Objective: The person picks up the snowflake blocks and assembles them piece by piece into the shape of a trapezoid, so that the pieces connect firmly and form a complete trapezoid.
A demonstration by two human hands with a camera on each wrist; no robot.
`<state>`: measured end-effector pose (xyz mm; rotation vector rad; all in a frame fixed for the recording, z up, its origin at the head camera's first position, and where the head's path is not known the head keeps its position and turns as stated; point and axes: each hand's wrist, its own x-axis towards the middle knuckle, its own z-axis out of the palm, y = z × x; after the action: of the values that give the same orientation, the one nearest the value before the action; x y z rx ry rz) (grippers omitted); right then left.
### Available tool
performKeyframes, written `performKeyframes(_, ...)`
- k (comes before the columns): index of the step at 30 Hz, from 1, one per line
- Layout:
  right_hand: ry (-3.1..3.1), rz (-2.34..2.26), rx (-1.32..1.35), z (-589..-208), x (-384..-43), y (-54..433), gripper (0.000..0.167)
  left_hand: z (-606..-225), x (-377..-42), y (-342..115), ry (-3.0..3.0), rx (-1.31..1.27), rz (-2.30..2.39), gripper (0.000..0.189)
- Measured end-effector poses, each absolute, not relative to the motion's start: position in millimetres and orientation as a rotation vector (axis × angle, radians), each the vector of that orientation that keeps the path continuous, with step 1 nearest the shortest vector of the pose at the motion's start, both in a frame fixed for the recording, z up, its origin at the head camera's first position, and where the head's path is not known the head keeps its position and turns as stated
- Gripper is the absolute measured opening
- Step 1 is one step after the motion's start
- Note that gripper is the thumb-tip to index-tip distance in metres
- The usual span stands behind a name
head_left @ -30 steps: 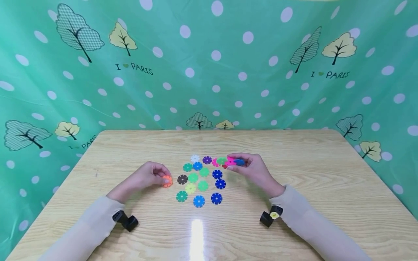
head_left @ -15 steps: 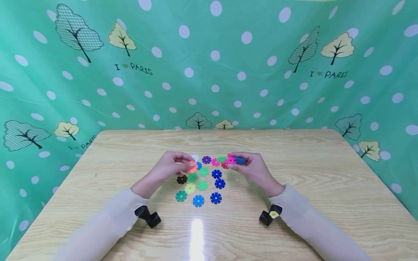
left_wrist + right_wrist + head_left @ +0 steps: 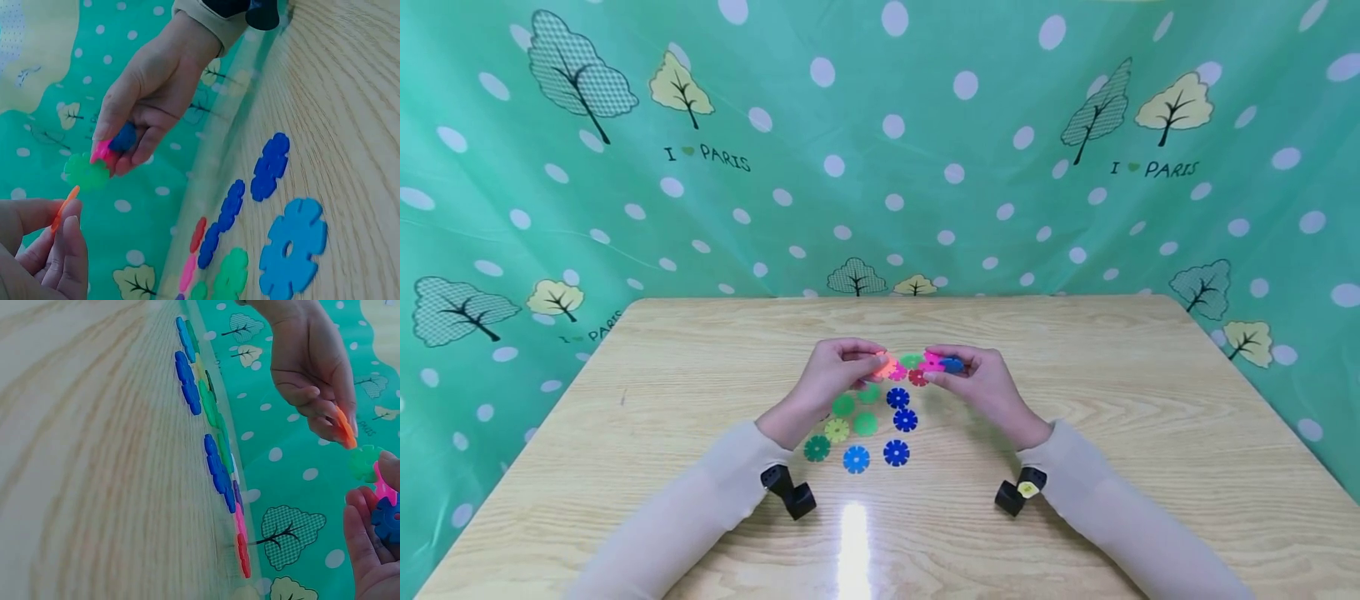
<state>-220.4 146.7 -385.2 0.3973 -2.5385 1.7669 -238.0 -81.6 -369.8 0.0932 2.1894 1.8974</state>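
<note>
My left hand (image 3: 827, 379) pinches an orange notched plastic disc (image 3: 65, 209) between thumb and fingers. In my right hand (image 3: 988, 392) is a small chain of joined notched discs: a green disc (image 3: 364, 464), a pink disc (image 3: 932, 362) and a blue disc (image 3: 952, 365). The green one sticks out toward the left hand. Both wrist views show the orange disc close to the green disc's edge; whether they touch I cannot tell. The hands are above the table, over the far side of the loose discs.
Loose notched discs lie flat on the wooden table (image 3: 715, 333): a red disc (image 3: 917, 378), dark blue discs (image 3: 906, 419), a light blue disc (image 3: 856, 459), a yellow-green disc (image 3: 837, 430) and several greens. My left hand covers others in the head view. A green curtain (image 3: 895, 167) hangs behind.
My left hand has carried the orange disc rightward and slightly away, from the left of the loose discs up to the right hand. The right hand has stayed nearly still with its joined discs.
</note>
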Motion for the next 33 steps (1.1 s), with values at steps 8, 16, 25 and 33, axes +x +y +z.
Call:
performKeyframes(8,-2.531,1.777,0.393,-385.6,-222.0,147.3,0.035,-366.6,-239.3,-74.3,2.165,0.059,1.952,0.019)
performKeyframes(16,-2.544,1.783,0.401,-387.1,-222.2,148.0,0.037,-366.4,-240.1,-69.0,2.158,0.062,1.961,0.019)
performKeyframes(25,-2.504,1.86,0.518,-389.4,-223.1,149.2,0.036,-368.1,-237.7,-60.8,2.147,0.081,2.007,0.021)
performKeyframes(33,-2.471,1.873,0.508,-389.5,-222.7,147.9,0.025,-369.7,-236.9,-56.1,2.145,0.103,1.993,0.019)
